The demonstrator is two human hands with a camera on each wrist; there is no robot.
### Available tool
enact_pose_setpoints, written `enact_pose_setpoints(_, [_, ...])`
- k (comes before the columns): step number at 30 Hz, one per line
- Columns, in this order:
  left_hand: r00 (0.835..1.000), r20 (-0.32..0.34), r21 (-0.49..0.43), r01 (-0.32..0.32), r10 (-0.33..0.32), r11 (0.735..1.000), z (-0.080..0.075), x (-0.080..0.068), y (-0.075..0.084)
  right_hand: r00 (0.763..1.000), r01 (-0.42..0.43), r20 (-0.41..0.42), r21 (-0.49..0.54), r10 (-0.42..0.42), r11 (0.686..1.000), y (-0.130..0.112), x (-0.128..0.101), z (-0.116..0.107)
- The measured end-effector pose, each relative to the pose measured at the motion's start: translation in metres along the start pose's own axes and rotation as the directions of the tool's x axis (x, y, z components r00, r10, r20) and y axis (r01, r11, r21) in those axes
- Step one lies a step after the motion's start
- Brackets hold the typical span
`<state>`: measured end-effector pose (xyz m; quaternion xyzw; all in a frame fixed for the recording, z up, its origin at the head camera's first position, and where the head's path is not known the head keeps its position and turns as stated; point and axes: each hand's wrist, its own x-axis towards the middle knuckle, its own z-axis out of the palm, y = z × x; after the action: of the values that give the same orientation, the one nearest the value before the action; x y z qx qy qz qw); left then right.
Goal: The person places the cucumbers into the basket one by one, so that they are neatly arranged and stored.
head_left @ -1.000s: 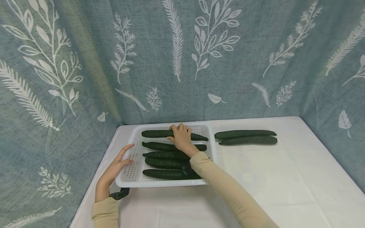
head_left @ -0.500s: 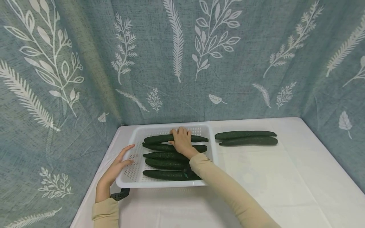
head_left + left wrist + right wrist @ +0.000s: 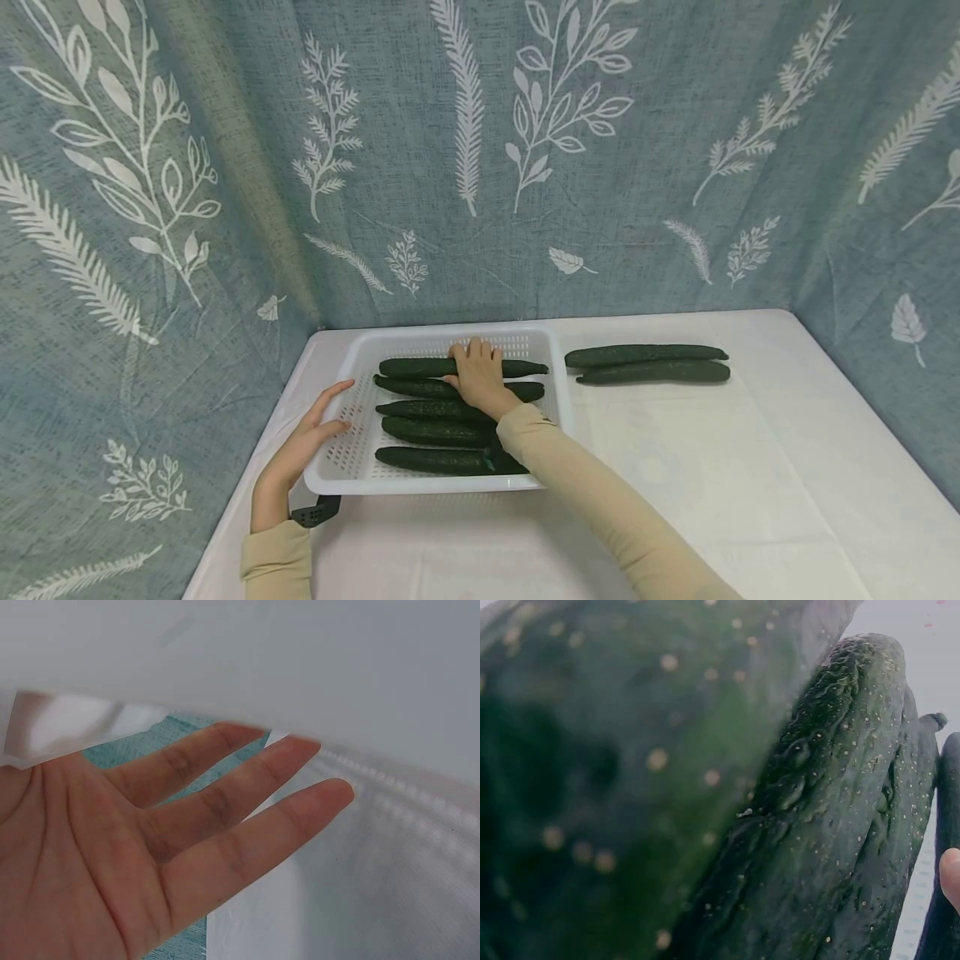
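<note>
In the head view, a white perforated plastic basket (image 3: 420,485) holds several dark green cucumbers (image 3: 438,432), lying crosswise in rows. My right hand (image 3: 480,379) reaches over them and grips the farthest cucumber (image 3: 414,367) around its middle, fingers curled over its far side. At the basket's left wall rests my left hand (image 3: 298,450), thumb and fingers spread. The left wrist view has that hand's straight fingers (image 3: 240,855) below the blurred white rim. Close-up cucumbers (image 3: 832,795) fill the right wrist view, with one fingertip (image 3: 951,876) at its right edge.
Two more cucumbers (image 3: 648,356) lie side by side on the white-covered table (image 3: 720,467), right of the basket. A blue-green curtain (image 3: 480,250) with white leaf prints stands behind and at both sides. A black wrist mount (image 3: 317,511) sits under the left wrist.
My right hand has drawn the farthest cucumber slightly nearer, down toward the row in front of it. The left hand and the basket look unmoved.
</note>
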<state>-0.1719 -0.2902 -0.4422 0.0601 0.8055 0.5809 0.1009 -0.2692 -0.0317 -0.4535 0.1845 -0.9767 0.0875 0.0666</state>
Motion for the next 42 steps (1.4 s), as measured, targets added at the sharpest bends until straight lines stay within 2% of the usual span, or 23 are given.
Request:
enact_pose_setpoints(9, [1.0, -0.009, 0.008, 0.009, -0.009, 1.0, -0.003, 0.001, -0.002, 0.997, -0.009, 0.082, -0.055, 0.014, 0.998, 0.0, 0.001, 0.001])
enact_pose_setpoints(17, [1.0, -0.014, 0.014, -0.001, 0.001, 1.0, -0.004, 0.001, -0.004, 0.994, -0.025, 0.106, -0.067, 0.032, 0.997, 0.0, 0.001, -0.003])
enact_pose_setpoints(26, [1.0, -0.014, 0.01, 0.002, -0.002, 1.0, -0.002, 0.0, -0.003, 0.993, -0.056, 0.096, -0.07, 0.063, 0.996, -0.004, 0.001, -0.01])
enact_pose_setpoints(35, [1.0, -0.017, 0.03, 0.005, -0.004, 1.0, 0.0, 0.0, -0.001, 0.996, -0.023, 0.087, -0.153, 0.037, 0.988, -0.013, -0.004, -0.029])
enact_pose_setpoints(42, [1.0, -0.011, 0.056, -0.003, 0.004, 0.998, -0.002, 0.0, -0.001, 0.995, 0.022, 0.097, -0.14, -0.008, 0.99, -0.011, -0.007, -0.039])
